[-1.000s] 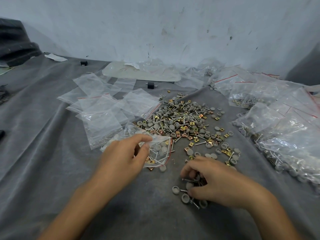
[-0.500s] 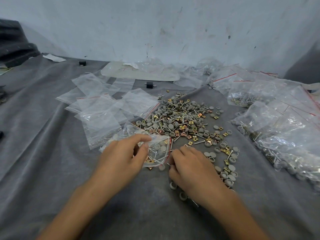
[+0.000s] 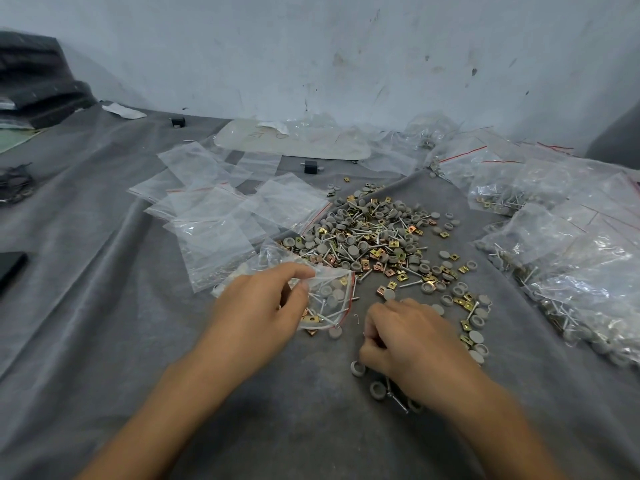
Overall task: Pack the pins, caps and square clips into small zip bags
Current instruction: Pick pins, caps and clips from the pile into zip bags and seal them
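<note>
Head view: your left hand (image 3: 263, 306) pinches 1 bag (image 3: 333, 293). Your right hand (image 3: 412, 341), beside it, curls over caps (image 3: 357, 368); grip unclear.

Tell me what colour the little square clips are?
Gold; the square clips show best in the head view.

On the grey cloth (image 3: 104, 341) covering the table, the left hand (image 3: 256, 306) pinches the mouth of a small zip bag (image 3: 330, 294) between thumb and forefinger; grey caps, pins and a few brass clips show through the plastic. Just beside it, the right hand (image 3: 412, 337) rests knuckles-up with fingers curled under, hiding whatever they hold, and loose caps (image 3: 357, 368) lie at its thumb. The mixed pile (image 3: 374, 244) spreads behind both hands, with empty bags (image 3: 214, 216) on its left and filled bags (image 3: 571, 271) on its right.
</note>
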